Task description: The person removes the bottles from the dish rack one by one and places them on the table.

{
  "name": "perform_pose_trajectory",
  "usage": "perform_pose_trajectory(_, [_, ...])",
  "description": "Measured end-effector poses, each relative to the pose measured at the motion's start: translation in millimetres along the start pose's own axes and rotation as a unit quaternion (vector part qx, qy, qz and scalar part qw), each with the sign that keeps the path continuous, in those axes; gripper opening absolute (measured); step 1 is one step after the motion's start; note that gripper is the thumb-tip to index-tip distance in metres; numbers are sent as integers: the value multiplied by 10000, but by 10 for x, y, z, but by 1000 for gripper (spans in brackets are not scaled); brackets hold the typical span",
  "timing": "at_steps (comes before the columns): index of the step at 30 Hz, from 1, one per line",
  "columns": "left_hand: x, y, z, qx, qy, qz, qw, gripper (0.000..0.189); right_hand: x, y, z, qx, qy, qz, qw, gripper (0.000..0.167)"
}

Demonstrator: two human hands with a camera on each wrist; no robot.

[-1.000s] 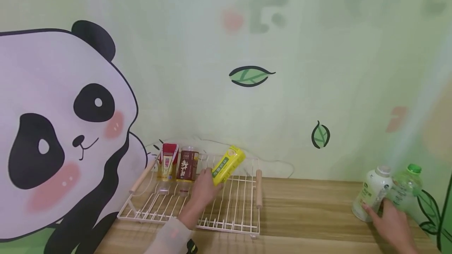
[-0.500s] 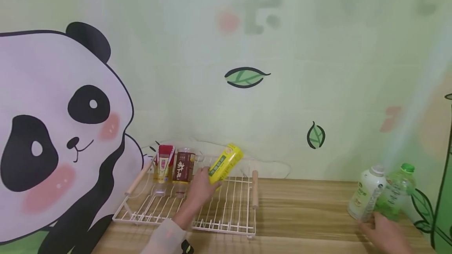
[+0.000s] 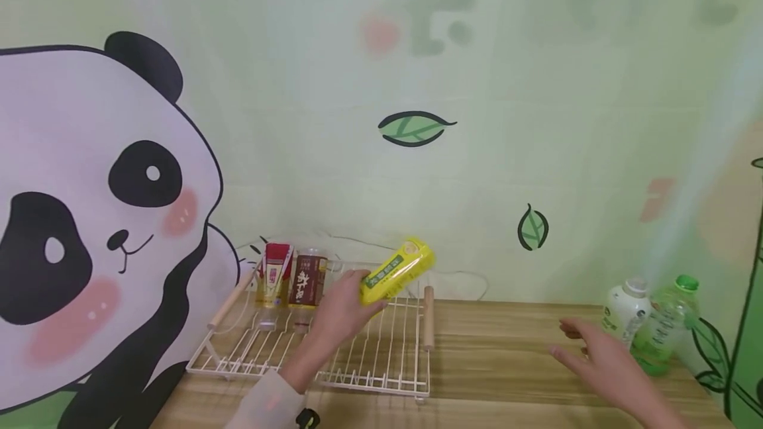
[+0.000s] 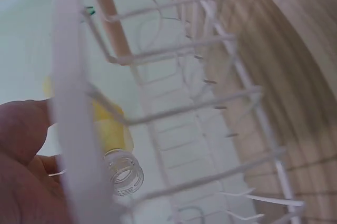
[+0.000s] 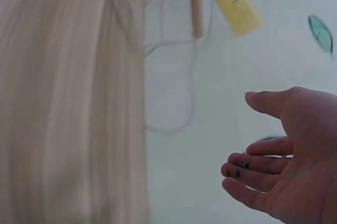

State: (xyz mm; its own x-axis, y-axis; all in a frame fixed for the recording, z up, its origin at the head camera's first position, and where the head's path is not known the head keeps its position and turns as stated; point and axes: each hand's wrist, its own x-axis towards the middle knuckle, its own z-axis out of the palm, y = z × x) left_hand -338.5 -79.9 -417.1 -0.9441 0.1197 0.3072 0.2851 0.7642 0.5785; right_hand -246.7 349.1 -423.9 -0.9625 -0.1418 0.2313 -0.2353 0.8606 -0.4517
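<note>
My left hand [image 3: 342, 310] grips a yellow-labelled bottle [image 3: 398, 270] over the wire rack [image 3: 402, 390]. The bottle leans, its yellow base up and to the right; in the left wrist view its clear threaded neck [image 4: 126, 173] points down, without a cap. Part of the hand is hidden there behind a blurred white bar of the rack. My right hand [image 3: 605, 366] holds nothing; the right wrist view shows thumb and fingers spread apart. It is just left of a white bottle [image 3: 626, 310], covering its lower part. Behind that stands a clear green bottle [image 3: 667, 323] with a green cap.
In the rack, a red-and-gold-labelled bottle [image 3: 276, 277] and a dark red-labelled bottle [image 3: 307, 280] stand side by side, clear ends down. Wooden handles [image 3: 428, 320] flank the rack. A wooden tabletop [image 3: 495, 349] lies beneath, with a panda-printed backdrop [image 3: 334, 171] behind.
My right hand has let go of the white bottle, now beside the green one, and moved left with fingers opening. The yellow-labelled bottle in my left hand has tilted further right.
</note>
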Motion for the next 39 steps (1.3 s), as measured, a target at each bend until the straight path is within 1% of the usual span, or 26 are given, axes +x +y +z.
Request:
perform_pose_trajectory(3, [-34,111,-33,131,-133,258,9995,74,40,-217,-16,-21,280,-294,9992,67])
perform_pose_trajectory(5, [-60,183,-52,226,-248,457,9984,74,70,-362,-31,-55,391,-428,9983,69])
perform_pose_trajectory(9, [-111,323,-78,529,-459,935,9932,72,127,-623,-39,-184,685,-741,9947,71])
perform_pose_trajectory(12, [-163,428,-76,637,-565,1214,9889,70,167,-766,-23,-366,879,-895,9914,74])
perform_pose_trajectory(14, [-198,489,-71,672,-605,1339,9869,69,193,-832,4,-413,982,-955,9897,77])
perform_pose_trajectory(18, [-254,570,-39,688,-724,1495,9837,67,247,-910,96,-518,1120,-1141,9858,83])
perform_pose_trajectory(20, [-271,590,-18,671,-789,1567,9822,67,278,-941,155,-575,1171,-1365,9820,86])
perform_pose_trajectory(22, [-279,609,4,663,-859,1633,9806,67,310,-970,210,-664,1252,-1657,9759,88])
perform_pose_trajectory(25, [-289,639,26,769,-925,1762,9770,69,343,-1015,277,-734,1342,-2046,9668,91])
perform_pose_trajectory(27, [-296,667,31,851,-967,1862,9740,71,352,-1047,308,-772,1353,-2208,9628,91])
perform_pose_trajectory(31, [-313,721,45,1005,-1041,2058,9678,71,345,-1105,361,-833,1253,-2325,9609,87])
perform_pose_trajectory(33, [-320,742,57,1095,-1044,2128,9653,70,337,-1129,383,-903,1203,-2304,9614,84])
perform_pose_trajectory(39, [-343,785,75,1307,-984,2247,9606,70,335,-1199,426,-1047,1090,-2290,9616,69])
